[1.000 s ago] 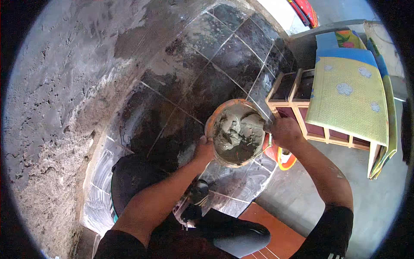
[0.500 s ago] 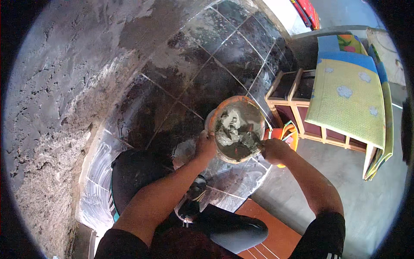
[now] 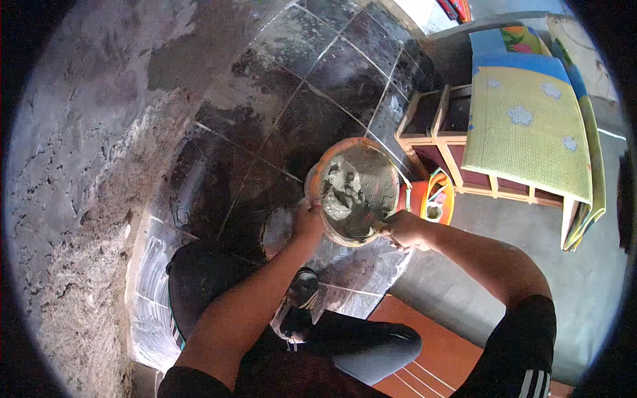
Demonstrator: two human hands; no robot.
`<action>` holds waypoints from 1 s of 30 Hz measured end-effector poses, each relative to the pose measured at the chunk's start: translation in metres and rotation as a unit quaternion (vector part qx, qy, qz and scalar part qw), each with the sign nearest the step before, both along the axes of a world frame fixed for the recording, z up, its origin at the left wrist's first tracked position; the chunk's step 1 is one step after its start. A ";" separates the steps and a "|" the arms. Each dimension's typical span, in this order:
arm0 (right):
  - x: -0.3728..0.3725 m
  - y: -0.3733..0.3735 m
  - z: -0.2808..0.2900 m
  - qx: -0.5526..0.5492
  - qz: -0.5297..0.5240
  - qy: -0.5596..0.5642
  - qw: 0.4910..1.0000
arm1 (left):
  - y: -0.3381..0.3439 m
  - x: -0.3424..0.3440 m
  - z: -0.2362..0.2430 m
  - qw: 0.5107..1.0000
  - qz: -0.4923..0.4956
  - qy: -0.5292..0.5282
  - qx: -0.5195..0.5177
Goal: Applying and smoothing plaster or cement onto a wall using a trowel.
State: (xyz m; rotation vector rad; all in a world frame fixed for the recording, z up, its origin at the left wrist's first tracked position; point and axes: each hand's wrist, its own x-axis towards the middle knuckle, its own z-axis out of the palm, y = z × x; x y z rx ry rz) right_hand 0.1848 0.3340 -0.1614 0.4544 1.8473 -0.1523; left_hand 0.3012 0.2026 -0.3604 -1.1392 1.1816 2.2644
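An orange-rimmed bucket (image 3: 314, 178), its wall smeared with grey, stands tilted on the dark tiles in front of me. Wet grey cement (image 3: 340, 191) lies inside, heaped and shiny toward the left. My left hand (image 3: 308, 224) is closed on the bucket's near left rim. At the near right rim, my right hand (image 3: 407, 231) grips what looks like a trowel (image 3: 378, 227). Only a bit of its handle end shows; the blade is down in the bucket and hard to make out against the cement.
A rough plastered wall (image 3: 86, 179) rises at left. Dark tiles (image 3: 265, 152) with pale joints cover the floor. Right of the bucket are an orange container (image 3: 448, 202) and a wooden frame (image 3: 428, 139) draped with a yellow-blue mat (image 3: 524, 126). A reddish-brown board (image 3: 431, 345) lies near my knee.
The right hand has shifted slightly left and up along the rim, and the trowel has moved through the cement. The left hand keeps its grip. The whole view has shifted a little.
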 end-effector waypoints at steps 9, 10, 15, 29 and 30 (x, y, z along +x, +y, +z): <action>0.009 0.022 -0.006 -0.073 -0.233 -0.029 0.969 | -0.012 0.007 0.002 0.989 0.039 0.030 0.138; 0.011 0.023 -0.006 -0.093 -0.272 -0.053 0.956 | -0.013 0.009 -0.003 0.990 0.034 0.030 0.134; 0.030 0.054 -0.022 -0.151 -0.339 -0.017 0.928 | -0.010 0.003 -0.007 0.984 0.054 0.014 0.172; 0.124 0.053 -0.053 -0.273 -0.596 0.111 0.747 | -0.012 -0.014 0.010 0.990 -0.110 0.038 -0.079; 0.124 0.052 -0.056 -0.278 -0.597 0.111 0.744 | -0.010 -0.015 0.004 0.986 -0.108 0.027 -0.123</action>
